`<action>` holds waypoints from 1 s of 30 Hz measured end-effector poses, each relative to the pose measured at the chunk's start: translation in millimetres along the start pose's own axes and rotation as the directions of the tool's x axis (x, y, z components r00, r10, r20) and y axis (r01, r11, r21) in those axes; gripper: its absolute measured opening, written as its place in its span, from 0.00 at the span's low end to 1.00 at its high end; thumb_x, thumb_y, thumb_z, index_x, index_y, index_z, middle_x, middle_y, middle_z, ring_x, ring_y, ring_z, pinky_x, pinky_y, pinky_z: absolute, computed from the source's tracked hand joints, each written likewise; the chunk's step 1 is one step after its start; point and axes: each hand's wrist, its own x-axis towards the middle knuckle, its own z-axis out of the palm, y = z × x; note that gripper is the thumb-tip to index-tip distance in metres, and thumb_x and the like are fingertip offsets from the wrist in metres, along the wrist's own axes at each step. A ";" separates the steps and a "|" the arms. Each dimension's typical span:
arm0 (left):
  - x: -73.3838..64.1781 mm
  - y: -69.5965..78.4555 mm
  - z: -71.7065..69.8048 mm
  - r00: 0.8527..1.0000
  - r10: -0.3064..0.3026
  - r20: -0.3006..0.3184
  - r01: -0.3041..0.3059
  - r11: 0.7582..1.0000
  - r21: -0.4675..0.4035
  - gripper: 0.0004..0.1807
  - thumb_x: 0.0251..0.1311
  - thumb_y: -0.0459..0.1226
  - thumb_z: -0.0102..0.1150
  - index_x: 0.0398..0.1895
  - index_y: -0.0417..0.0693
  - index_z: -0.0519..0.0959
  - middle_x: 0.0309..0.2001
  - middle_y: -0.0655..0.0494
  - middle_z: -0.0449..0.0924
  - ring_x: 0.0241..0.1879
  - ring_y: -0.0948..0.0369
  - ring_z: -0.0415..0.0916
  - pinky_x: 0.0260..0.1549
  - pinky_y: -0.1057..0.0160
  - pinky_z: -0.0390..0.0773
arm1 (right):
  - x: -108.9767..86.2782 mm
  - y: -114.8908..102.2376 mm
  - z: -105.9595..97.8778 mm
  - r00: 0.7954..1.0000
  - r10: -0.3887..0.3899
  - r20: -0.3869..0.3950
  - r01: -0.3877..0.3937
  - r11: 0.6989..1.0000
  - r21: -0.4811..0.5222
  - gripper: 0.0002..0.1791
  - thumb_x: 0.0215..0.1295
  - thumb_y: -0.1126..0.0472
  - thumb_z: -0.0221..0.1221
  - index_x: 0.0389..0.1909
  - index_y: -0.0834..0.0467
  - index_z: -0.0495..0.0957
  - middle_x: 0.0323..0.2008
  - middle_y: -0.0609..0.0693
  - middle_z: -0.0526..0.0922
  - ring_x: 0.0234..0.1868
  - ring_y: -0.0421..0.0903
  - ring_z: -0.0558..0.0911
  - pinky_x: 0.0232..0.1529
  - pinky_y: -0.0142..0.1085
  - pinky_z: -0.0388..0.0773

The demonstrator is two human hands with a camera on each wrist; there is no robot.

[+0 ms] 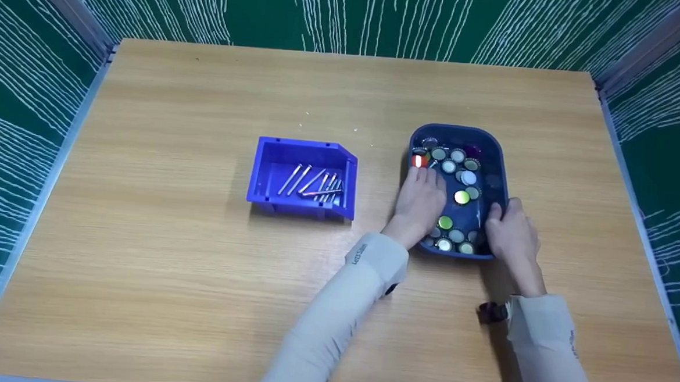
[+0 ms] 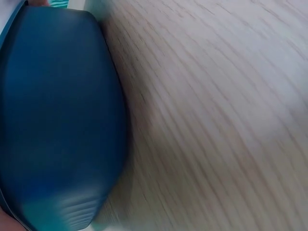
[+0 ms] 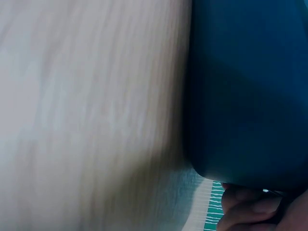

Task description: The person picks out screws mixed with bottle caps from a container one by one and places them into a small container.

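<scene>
A dark blue tray [image 1: 495, 164] holds many metal bottle caps [image 1: 461, 197], some silver, some green or yellow, one red and white. Over the tray's left side reaches my left hand [image 1: 422, 200], its fingertips down among the caps at the upper left. A thin shiny metal piece [image 1: 433, 164] shows by those fingertips; whether they pinch anything is hidden. My right hand [image 1: 512, 232] grips the tray's rim at the lower right, thumb on the inner side. In the right wrist view, curled fingers [image 3: 250, 207] show at the tray's outer wall [image 3: 245, 96]. The left wrist view shows mostly the tray's outside [image 2: 62, 106].
To the left stands a purple-blue bin [image 1: 257, 169] with several silver nails [image 1: 300, 177] in it. Tiny white bits lie on the wooden table [image 1: 167, 263] behind the containers. Green panels with white lines [image 1: 349, 17] surround the table's back and sides.
</scene>
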 end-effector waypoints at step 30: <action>0.9 1.8 0.9 1.000 -0.006 0.016 0.005 1.000 0.021 0.16 0.74 0.43 0.41 0.59 0.60 0.73 0.54 0.63 0.77 0.54 0.64 0.72 0.61 0.58 0.58 | 0.1 0.3 -1.0 1.000 -0.021 -0.023 0.021 1.000 -0.012 0.28 0.77 0.47 0.31 0.54 0.69 0.63 0.47 0.75 0.76 0.47 0.70 0.77 0.39 0.55 0.68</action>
